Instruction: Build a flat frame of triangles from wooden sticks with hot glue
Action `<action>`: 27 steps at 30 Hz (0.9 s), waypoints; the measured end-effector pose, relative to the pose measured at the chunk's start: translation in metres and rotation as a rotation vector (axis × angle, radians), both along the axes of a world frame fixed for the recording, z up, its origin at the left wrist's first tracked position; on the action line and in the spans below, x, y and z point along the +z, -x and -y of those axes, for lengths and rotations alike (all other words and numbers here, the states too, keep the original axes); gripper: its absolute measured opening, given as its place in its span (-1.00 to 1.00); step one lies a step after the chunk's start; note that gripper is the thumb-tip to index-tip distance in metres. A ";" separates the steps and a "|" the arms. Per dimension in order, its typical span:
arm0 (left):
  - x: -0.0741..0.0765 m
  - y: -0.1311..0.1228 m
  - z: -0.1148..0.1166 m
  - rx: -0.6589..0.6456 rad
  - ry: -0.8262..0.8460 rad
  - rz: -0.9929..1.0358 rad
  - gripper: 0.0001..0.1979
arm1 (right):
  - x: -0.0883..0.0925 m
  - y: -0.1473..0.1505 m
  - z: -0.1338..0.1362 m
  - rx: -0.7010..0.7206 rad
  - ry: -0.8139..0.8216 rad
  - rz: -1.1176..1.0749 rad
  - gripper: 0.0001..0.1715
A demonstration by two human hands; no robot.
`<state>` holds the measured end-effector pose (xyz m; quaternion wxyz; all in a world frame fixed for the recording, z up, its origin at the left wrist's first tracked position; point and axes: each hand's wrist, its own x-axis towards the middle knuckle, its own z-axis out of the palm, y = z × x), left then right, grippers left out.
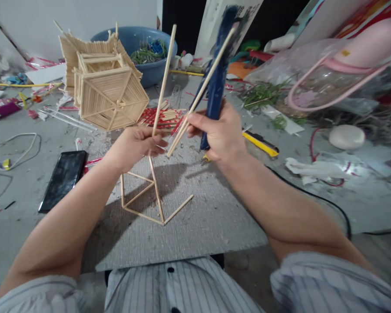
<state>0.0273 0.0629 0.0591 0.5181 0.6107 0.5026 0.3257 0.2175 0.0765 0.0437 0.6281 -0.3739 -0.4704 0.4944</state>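
My left hand (138,145) pinches a thin wooden stick (164,80) that points upward. In my right hand (221,132) are another long wooden stick (211,71), tilted up to the right, and a dark blue tool (217,91), blurred at its top; its kind I cannot make out. The lower end of the right-hand stick looks doubled, perhaps a second stick. Below my hands, a flat frame of joined sticks (143,215) lies on the grey board (195,234), partly hidden by my left hand. Behind stands a stick-built model (117,98) with a hexagonal panel facing me.
A black phone (63,180) lies at left. Red-and-wood sticks (164,115) are piled behind my hands. To the right are a yellow utility knife (260,144), a black cable (332,204) and a pink-lidded clear bottle (329,82). A blue basin (153,71) stands at the back.
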 end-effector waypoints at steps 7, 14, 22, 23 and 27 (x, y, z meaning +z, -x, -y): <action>-0.013 0.029 -0.023 0.105 -0.402 -0.945 -0.82 | 0.021 -0.026 -0.003 -0.110 -0.102 -0.009 -0.56; -0.025 0.006 -0.013 -0.201 -0.420 -1.152 -0.69 | 0.026 -0.020 0.004 -0.103 -0.114 -0.064 -0.56; -0.044 -0.007 -0.013 -0.267 -0.507 -1.066 -0.48 | 0.022 -0.020 0.006 -0.028 -0.060 -0.001 -0.57; -0.046 -0.008 -0.013 -0.270 -0.522 -1.042 -0.47 | 0.021 -0.020 0.006 -0.019 -0.061 0.007 -0.56; -0.039 0.002 -0.020 -0.228 -0.585 -0.943 -0.53 | 0.020 -0.021 0.006 -0.001 -0.056 0.039 -0.54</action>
